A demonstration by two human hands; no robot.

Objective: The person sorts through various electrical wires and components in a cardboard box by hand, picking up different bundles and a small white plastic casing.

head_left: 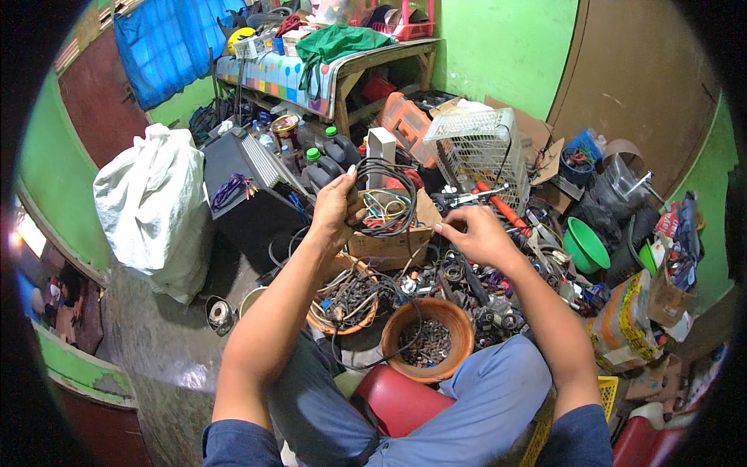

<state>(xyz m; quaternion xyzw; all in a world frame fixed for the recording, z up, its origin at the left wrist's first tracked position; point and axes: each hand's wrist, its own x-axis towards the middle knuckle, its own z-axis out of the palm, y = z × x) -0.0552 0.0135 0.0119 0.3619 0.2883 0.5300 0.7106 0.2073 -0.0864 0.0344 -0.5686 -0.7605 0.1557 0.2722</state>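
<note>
left hand grips coiled black cable, raised over cardboard box | right hand pinches the cable's loose end | brown bowl of small metal parts between the knees | white sack at left

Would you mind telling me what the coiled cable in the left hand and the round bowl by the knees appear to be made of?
The coiled cable looks like wire in black rubbery sheathing, matte and flexible. The round bowl seems terracotta-coloured plastic or clay; its smooth dull orange-brown rim leaves that open.
</note>
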